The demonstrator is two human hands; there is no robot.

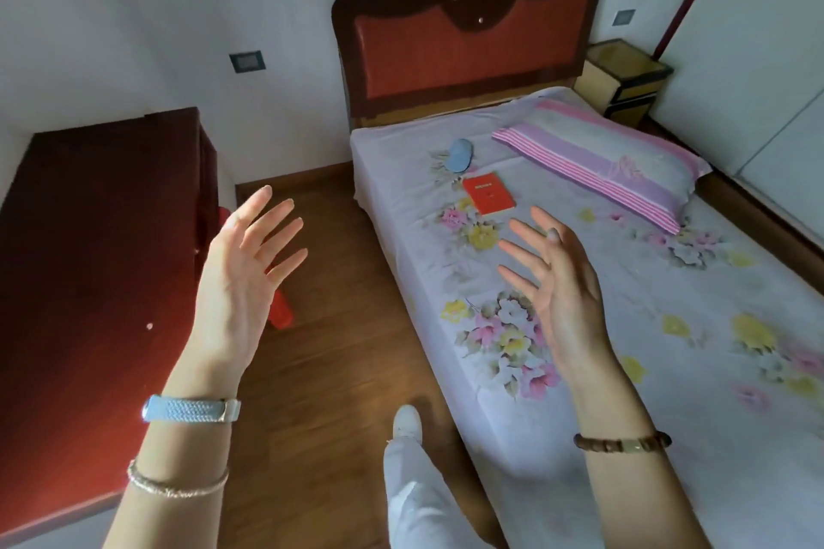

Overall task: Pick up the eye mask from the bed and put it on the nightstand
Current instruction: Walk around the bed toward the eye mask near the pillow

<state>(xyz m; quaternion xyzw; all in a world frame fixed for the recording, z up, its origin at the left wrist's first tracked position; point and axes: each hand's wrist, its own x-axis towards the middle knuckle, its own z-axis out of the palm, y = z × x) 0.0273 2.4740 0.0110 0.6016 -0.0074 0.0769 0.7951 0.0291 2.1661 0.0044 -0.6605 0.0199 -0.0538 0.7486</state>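
Observation:
A light blue eye mask (460, 155) lies on the bed (669, 370) near the headboard, on the side closest to the floor. The yellow and dark nightstand (624, 78) stands in the far right corner, beyond the pillow. My left hand (243, 276) is raised over the wooden floor, fingers spread, holding nothing. Over the floral sheet, well short of the mask, my right hand (557, 276) hovers with its fingers apart and nothing in it.
A red booklet (488, 194) lies just in front of the mask. A pink striped pillow (611, 160) sits at the bed's head. A dark red cabinet (89, 281) stands at left, with a red object (281, 312) beside it. My leg and white shoe (408, 423) are below.

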